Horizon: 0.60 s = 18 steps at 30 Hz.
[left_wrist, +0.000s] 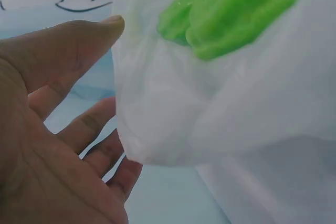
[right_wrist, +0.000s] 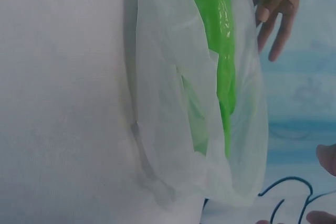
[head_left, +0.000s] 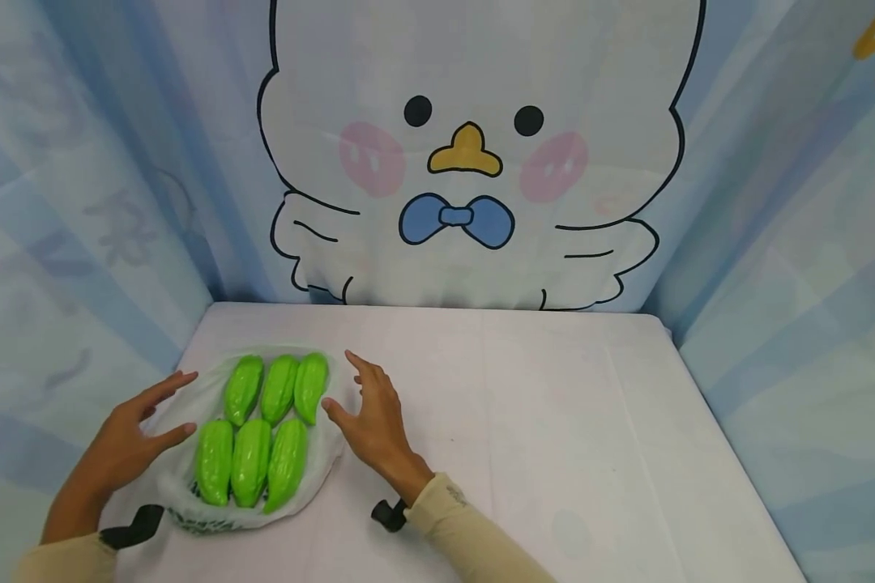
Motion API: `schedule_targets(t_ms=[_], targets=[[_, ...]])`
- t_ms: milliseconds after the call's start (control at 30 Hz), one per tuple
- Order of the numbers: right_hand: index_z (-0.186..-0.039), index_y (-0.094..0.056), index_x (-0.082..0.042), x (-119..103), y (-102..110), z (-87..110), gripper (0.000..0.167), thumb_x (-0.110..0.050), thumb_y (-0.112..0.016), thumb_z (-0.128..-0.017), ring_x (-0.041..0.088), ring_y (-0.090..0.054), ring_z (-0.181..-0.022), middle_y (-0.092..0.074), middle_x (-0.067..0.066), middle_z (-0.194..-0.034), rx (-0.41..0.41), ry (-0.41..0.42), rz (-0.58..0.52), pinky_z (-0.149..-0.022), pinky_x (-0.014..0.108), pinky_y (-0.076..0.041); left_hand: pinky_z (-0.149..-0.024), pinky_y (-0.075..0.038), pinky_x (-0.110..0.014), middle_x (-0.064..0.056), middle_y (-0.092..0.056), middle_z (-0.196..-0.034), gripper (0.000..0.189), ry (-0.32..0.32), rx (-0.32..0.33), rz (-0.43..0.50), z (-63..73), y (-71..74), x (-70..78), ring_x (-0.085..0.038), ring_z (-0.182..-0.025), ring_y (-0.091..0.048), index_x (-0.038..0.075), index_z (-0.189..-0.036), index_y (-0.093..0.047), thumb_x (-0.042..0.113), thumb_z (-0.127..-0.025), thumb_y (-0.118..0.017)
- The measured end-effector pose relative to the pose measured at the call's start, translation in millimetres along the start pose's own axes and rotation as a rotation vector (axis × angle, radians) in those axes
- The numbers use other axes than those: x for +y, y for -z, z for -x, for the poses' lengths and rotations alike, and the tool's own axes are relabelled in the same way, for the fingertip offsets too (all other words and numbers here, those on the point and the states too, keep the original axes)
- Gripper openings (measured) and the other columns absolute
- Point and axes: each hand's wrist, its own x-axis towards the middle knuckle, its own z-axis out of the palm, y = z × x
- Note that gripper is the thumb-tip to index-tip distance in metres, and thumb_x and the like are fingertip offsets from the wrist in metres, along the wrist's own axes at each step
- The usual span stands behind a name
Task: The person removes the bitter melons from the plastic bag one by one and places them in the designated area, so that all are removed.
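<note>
Several glossy green, ridged, gourd-shaped pieces lie in two rows in a white plastic bag on the left of the table. The bag's mouth is spread wide, its rim rolled around them. My left hand is at the bag's left side, thumb and fingers spread apart; in the left wrist view the fingertips are at the bag's edge, and contact cannot be told. At the right side, my right hand has its thumb and fingers apart, close to the rim and holding nothing. Only fingertips of it show in the right wrist view.
A white cloth covers the table. Behind it hangs a curtain with a cartoon animal, and blue-and-white curtains flank both sides. Black wrist-camera mounts stick out beside the wrists. Green print shows on the bag's near side.
</note>
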Motion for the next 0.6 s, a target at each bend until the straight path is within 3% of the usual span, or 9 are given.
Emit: schedule_targets(t_ms=[33,100,133,200,267,367,500,600], targets=[[-0.164,-0.041,-0.023,-0.8,-1.9,-0.5,0.075,-0.026,-0.077,-0.098,0.029,-0.059,-0.135,-0.052,0.006,-0.158,-0.003,-0.001,-0.002,-0.108,0.037,-0.053,-0.117,-0.025,-0.078,-0.034,-0.027,-0.169,0.078,0.000,-0.011,0.009,0.5,0.6,-3.2,-0.064,-0.144,-0.031,0.013,-0.168,-0.034,0.021,-0.101,-0.073],[-0.164,-0.042,-0.023,-2.5,-6.1,-1.5,0.074,-0.025,-0.077,-0.098,0.028,-0.059,-0.134,-0.053,0.006,-0.157,-0.012,-0.002,-0.005,-0.107,0.037,-0.052,-0.125,-0.035,-0.050,-0.032,-0.030,-0.169,0.078,0.009,-0.024,-0.004,1.9,2.0,-9.1,-0.061,-0.139,-0.040,0.017,-0.168,-0.034,0.022,-0.101,-0.073],[-0.163,-0.043,-0.022,-3.3,-8.2,-1.9,0.074,-0.025,-0.077,-0.098,0.028,-0.059,-0.134,-0.053,0.006,-0.157,-0.017,-0.002,-0.004,-0.107,0.037,-0.052,-0.121,-0.040,-0.034,-0.026,-0.033,-0.169,0.077,0.012,-0.028,-0.016,2.6,2.3,-12.2,-0.058,-0.136,-0.044,0.018,-0.168,-0.035,0.023,-0.101,-0.073],[-0.163,-0.044,-0.023,-5.3,-12.2,-2.6,0.072,-0.025,-0.076,-0.098,0.027,-0.059,-0.134,-0.054,0.005,-0.156,-0.030,-0.001,0.001,-0.106,0.038,-0.052,-0.104,-0.040,-0.010,-0.004,-0.037,-0.168,0.076,0.005,-0.032,-0.011,4.0,2.8,-18.5,-0.031,-0.140,-0.054,0.020,-0.168,-0.037,0.022,-0.101,-0.074],[-0.162,-0.045,-0.021,-7.2,-15.8,-3.7,0.070,-0.026,-0.076,-0.099,0.026,-0.059,-0.133,-0.055,0.005,-0.154,-0.037,0.009,0.010,-0.106,0.038,-0.051,-0.088,-0.033,0.002,0.018,-0.040,-0.158,0.074,-0.031,-0.027,0.021,5.2,2.5,-24.3,-0.001,-0.139,-0.050,0.018,-0.166,-0.040,0.017,-0.100,-0.074],[-0.161,-0.047,-0.018,-8.8,-20.3,-5.9,0.068,-0.026,-0.075,-0.099,0.025,-0.060,-0.131,-0.056,0.007,-0.152,-0.044,0.030,0.022,-0.105,0.039,-0.050,-0.095,-0.032,0.003,0.034,-0.041,-0.149,0.071,-0.118,-0.014,0.105,5.8,0.8,-32.0,0.030,-0.124,-0.034,0.018,-0.164,-0.044,0.007,-0.099,-0.072],[-0.159,-0.049,-0.016,-8.4,-25.4,-9.2,0.066,-0.025,-0.075,-0.099,0.026,-0.060,-0.130,-0.058,0.008,-0.150,-0.059,0.041,0.039,-0.106,0.039,-0.049,-0.098,-0.035,0.002,0.032,-0.045,-0.151,0.069,-0.202,-0.019,0.195,4.7,-0.8,-36.4,0.030,-0.129,-0.036,0.010,-0.162,-0.045,-0.006,-0.099,-0.067],[-0.158,-0.050,-0.017,-7.6,-30.1,-11.4,0.064,-0.026,-0.075,-0.100,0.026,-0.060,-0.131,-0.058,0.007,-0.150,-0.081,0.034,0.045,-0.108,0.039,-0.049,-0.092,-0.038,0.002,0.038,-0.040,-0.149,0.067,-0.161,-0.060,0.250,6.1,0.6,-37.0,0.030,-0.128,-0.038,0.006,-0.164,-0.041,-0.004,-0.101,-0.064]])
